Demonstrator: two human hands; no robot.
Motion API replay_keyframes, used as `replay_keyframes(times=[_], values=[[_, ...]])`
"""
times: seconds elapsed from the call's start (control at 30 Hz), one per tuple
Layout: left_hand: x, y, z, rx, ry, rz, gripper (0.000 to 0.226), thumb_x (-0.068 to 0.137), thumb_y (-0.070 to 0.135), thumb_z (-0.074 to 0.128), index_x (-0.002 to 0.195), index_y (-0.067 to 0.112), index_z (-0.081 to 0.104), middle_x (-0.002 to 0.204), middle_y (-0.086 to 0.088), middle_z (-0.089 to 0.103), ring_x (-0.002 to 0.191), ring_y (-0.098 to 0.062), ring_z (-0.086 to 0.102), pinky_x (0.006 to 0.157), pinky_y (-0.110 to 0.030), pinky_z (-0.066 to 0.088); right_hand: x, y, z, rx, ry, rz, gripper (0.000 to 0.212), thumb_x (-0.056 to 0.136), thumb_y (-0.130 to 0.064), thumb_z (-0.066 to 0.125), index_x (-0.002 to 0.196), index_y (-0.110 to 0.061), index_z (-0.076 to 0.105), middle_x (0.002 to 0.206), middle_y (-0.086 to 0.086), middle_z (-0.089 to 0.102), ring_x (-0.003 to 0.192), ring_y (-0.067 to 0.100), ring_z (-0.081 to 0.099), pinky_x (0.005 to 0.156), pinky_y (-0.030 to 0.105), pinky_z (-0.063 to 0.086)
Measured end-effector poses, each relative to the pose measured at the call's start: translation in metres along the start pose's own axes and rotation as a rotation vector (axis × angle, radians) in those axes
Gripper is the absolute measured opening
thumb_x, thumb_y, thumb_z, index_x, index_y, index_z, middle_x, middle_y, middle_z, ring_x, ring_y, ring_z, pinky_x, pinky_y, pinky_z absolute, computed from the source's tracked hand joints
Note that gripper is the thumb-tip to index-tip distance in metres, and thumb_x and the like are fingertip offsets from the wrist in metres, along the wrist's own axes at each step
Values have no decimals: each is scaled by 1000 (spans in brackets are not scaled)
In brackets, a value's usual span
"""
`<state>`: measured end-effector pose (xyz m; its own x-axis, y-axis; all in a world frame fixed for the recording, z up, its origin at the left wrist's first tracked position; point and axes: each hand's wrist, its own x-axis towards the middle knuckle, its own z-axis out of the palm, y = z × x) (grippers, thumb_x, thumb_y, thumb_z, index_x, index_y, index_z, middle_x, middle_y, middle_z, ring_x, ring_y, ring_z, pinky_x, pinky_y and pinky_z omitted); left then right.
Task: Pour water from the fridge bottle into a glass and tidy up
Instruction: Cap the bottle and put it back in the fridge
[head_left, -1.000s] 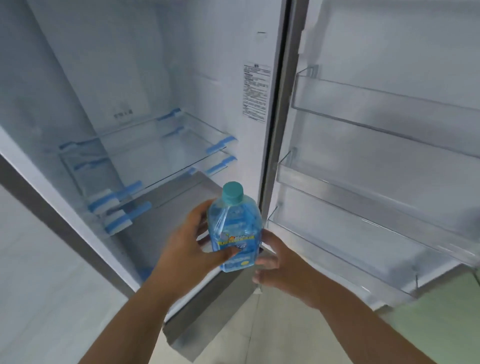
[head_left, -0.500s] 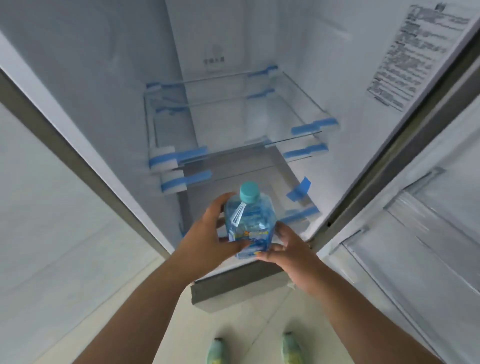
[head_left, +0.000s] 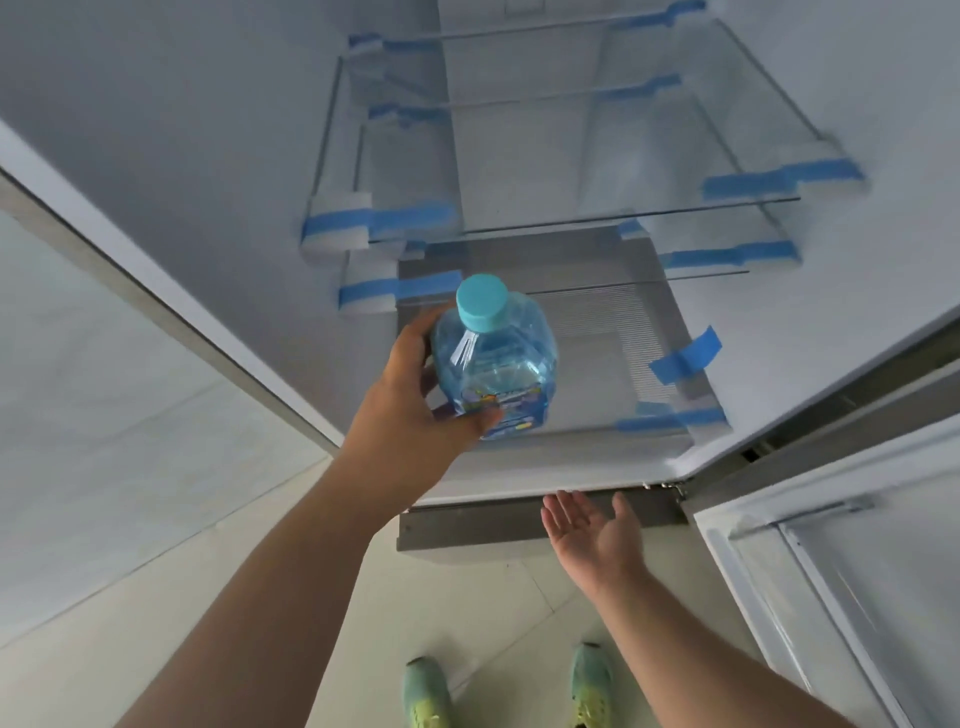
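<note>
Currently the capped bottle (head_left: 493, 364) is gripped around its side by the left hand (head_left: 415, 410), held over the fridge's bottom shelf (head_left: 613, 332). The right hand (head_left: 592, 530) is spread open below, empty. Returning the bottle is judged underway; an upright set-down is called for.

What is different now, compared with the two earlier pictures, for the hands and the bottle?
The right hand has let go of the bottle and dropped away, open, below the fridge's lower edge. The left hand alone now holds the bottle and has carried it forward, over the bottom of the fridge. Unchanged: the cap is on, the fridge is open, the glass shelves are bare.
</note>
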<state>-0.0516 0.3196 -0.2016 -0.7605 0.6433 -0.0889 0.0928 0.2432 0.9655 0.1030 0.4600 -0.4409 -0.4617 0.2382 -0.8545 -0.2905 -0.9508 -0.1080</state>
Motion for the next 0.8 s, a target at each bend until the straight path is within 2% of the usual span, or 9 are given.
replay_keyframes(times=[0.07, 0.17, 0.27, 0.37, 0.47, 0.5, 0.6, 0.7, 0.8], values=[[5, -4, 0, -19, -9, 0, 81, 79, -5, 84, 123, 52, 47, 129, 21, 64, 121, -2, 65, 87, -17, 57, 18, 0, 7, 62, 2, -4, 75, 106, -58, 34, 159, -4, 33, 160, 20, 40, 149, 37, 38, 123, 49, 30], [11, -11, 0, -41, -29, -1, 81, 79, -6, 84, 124, 52, 48, 129, 18, 65, 121, -3, 66, 88, -18, 58, 41, 0, 24, 135, -15, -13, 80, 104, -62, 33, 161, -6, 27, 167, 17, 29, 155, 35, 28, 127, 48, 22], [16, -17, 1, -45, -45, -10, 83, 79, -7, 83, 131, 46, 48, 131, 17, 65, 122, -4, 65, 86, -15, 57, 61, 1, 28, 183, 20, -8, 80, 104, -63, 37, 160, -6, 31, 162, 16, 36, 150, 35, 36, 125, 46, 27], [17, -24, 0, -37, -51, -17, 85, 78, -9, 83, 138, 39, 46, 132, 16, 65, 123, -3, 65, 86, -15, 56, 74, 5, 22, 152, 56, -10, 77, 104, -62, 35, 155, -4, 38, 140, 14, 53, 127, 31, 54, 118, 42, 33], [18, -27, -1, -22, -42, -7, 85, 78, -8, 83, 135, 41, 47, 128, 21, 65, 121, -1, 65, 85, -13, 56, 83, 4, 22, 192, -18, -43, 75, 104, -63, 32, 151, -6, 44, 146, 12, 54, 141, 30, 48, 124, 44, 28], [18, -28, -1, -26, -35, -8, 84, 77, -9, 83, 134, 42, 47, 127, 21, 66, 120, 0, 66, 84, -12, 55, 85, 3, 22, 208, -44, -43, 75, 104, -64, 32, 148, -6, 48, 145, 12, 56, 140, 31, 50, 124, 45, 30], [16, -28, -3, -27, -24, -2, 85, 77, -10, 84, 136, 40, 48, 129, 19, 66, 119, 0, 66, 83, -11, 55, 87, 3, 17, 204, -59, -36, 72, 104, -64, 31, 136, -5, 57, 136, 14, 63, 127, 32, 59, 116, 45, 41], [15, -26, -2, -23, -30, 2, 86, 77, -6, 85, 138, 40, 47, 130, 19, 65, 121, -1, 65, 85, -14, 56, 82, 8, 5, 192, -47, -40, 72, 104, -65, 27, 124, -5, 61, 132, 14, 65, 119, 30, 63, 108, 44, 45], [14, -24, 0, -35, -36, 5, 84, 77, -7, 85, 133, 43, 48, 126, 24, 65, 120, -1, 65, 85, -15, 56, 70, 16, -17, 190, -29, -39, 73, 104, -66, 27, 118, -5, 64, 119, 15, 69, 115, 30, 66, 104, 45, 49]])
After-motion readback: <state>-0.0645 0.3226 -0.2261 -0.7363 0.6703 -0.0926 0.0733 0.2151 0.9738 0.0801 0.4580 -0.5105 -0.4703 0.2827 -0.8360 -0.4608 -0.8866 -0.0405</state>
